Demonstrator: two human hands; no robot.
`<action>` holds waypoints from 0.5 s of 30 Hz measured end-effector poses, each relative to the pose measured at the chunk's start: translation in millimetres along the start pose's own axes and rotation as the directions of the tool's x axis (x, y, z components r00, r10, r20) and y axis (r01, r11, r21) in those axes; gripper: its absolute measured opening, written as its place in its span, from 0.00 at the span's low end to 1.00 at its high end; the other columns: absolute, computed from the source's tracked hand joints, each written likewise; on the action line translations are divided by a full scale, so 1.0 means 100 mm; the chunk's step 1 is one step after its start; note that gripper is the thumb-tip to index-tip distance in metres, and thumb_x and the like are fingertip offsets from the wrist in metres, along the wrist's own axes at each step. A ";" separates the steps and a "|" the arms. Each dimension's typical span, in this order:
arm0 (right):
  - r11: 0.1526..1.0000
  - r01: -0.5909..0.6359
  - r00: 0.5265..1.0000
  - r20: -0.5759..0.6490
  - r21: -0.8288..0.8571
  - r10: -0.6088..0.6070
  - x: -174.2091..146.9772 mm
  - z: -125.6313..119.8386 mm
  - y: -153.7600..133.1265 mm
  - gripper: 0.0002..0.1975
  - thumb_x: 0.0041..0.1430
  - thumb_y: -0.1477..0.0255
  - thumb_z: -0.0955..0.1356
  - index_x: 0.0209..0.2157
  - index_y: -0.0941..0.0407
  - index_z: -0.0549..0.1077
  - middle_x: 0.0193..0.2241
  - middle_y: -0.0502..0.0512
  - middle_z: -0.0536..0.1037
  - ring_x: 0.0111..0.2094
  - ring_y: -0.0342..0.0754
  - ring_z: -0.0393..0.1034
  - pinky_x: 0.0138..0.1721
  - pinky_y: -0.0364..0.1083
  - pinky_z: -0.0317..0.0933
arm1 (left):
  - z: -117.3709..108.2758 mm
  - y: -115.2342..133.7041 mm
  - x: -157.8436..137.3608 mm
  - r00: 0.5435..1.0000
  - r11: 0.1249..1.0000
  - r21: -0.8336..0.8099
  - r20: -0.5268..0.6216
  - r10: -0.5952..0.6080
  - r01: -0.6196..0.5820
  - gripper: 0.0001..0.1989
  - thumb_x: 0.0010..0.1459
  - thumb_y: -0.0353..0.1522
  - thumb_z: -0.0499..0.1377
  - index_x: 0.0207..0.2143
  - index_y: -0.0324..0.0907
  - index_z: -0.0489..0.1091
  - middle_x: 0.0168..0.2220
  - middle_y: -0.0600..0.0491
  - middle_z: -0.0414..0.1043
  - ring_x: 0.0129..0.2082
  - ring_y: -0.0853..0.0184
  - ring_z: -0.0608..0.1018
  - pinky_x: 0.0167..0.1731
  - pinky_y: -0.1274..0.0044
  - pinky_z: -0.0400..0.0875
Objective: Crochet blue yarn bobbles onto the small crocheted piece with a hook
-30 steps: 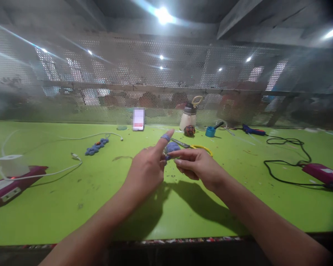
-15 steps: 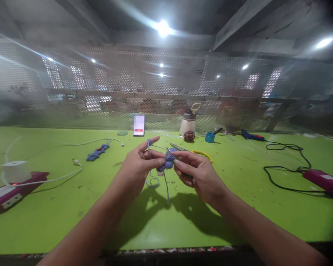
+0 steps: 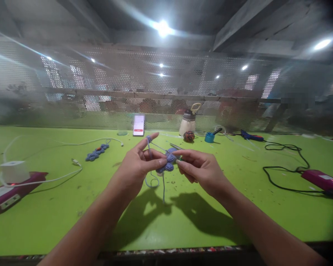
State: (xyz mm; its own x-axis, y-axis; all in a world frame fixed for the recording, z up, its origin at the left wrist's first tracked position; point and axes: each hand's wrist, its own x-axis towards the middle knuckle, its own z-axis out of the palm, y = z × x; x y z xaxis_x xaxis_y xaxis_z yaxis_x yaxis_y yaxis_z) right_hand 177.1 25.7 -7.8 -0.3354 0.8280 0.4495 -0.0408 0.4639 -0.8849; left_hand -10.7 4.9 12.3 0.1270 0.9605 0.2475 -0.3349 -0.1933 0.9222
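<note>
Between my hands is a blue-purple crochet piece (image 3: 170, 162) with puffy petals. My left hand (image 3: 138, 162) pinches its left edge between thumb and fingers, and its index finger points up with blue yarn (image 3: 149, 142) looped round it. From that finger a strand runs taut to the piece; a loose tail hangs below. At the piece's right side, my right hand (image 3: 202, 166) is closed on a crochet hook (image 3: 181, 159), mostly hidden by the fingers and stitches. Scissor blades (image 3: 176, 146) show just behind the piece, their handles covered by my right hand.
A finished blue crochet strip (image 3: 97, 152) lies left, near white cables and a power strip (image 3: 19, 192). At the back stand a phone (image 3: 139, 125), a bottle (image 3: 188, 123), a dark yarn ball (image 3: 189, 136) and a blue pot (image 3: 209, 137). A glue gun (image 3: 252, 135) lies right.
The hook's tip, visible above the piece before, has sunk into the stitches. My right hand has shifted slightly right, and the yellow scissor handle is now hidden behind it.
</note>
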 end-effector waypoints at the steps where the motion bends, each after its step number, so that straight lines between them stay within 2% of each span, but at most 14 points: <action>1: 0.999 0.019 1.000 0.002 -0.041 -0.018 0.00 -0.01 -0.01 0.13 0.55 0.71 0.71 0.43 0.59 0.77 0.17 0.44 0.67 0.15 0.36 0.55 0.15 0.40 0.49 | 0.00 0.01 0.00 1.000 1.000 -0.004 -0.002 0.003 -0.003 0.49 0.39 0.24 0.72 0.63 0.34 0.55 0.26 0.52 0.77 0.27 0.65 0.77 0.31 0.72 0.70; 6: 0.962 0.138 0.990 0.039 -0.237 -0.133 0.00 -0.11 -0.02 0.12 0.58 0.71 0.70 0.43 0.58 0.79 0.19 0.47 0.68 0.17 0.38 0.56 0.17 0.41 0.53 | 0.00 0.03 -0.02 1.000 1.000 -0.030 -0.006 0.002 -0.002 0.48 0.40 0.23 0.71 0.63 0.33 0.56 0.25 0.52 0.77 0.27 0.64 0.77 0.32 0.71 0.72; 10: 0.869 0.265 0.963 0.078 -0.418 -0.256 -0.01 -0.16 -0.03 0.09 0.59 0.73 0.69 0.41 0.56 0.80 0.20 0.49 0.71 0.19 0.40 0.58 0.19 0.42 0.53 | -0.01 0.05 -0.03 1.000 0.999 -0.035 -0.010 -0.009 0.009 0.47 0.39 0.23 0.71 0.62 0.33 0.57 0.25 0.53 0.76 0.27 0.64 0.77 0.31 0.71 0.72; 15: 0.812 0.347 0.936 0.119 -0.470 -0.331 -0.01 -0.19 -0.07 0.09 0.60 0.74 0.68 0.41 0.57 0.80 0.25 0.52 0.76 0.23 0.41 0.63 0.24 0.43 0.57 | 0.00 0.06 -0.03 1.000 0.999 -0.028 -0.008 0.017 -0.017 0.46 0.39 0.22 0.71 0.62 0.33 0.58 0.25 0.53 0.77 0.26 0.67 0.76 0.30 0.74 0.72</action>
State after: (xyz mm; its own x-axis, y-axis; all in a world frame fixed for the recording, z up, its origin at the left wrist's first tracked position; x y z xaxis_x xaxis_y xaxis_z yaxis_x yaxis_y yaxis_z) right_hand 195.1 28.0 0.1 -0.4123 0.5840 0.6993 0.2928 0.8118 -0.5053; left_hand -13.5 1.0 17.4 0.1144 0.9587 0.2605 -0.3629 -0.2038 0.9093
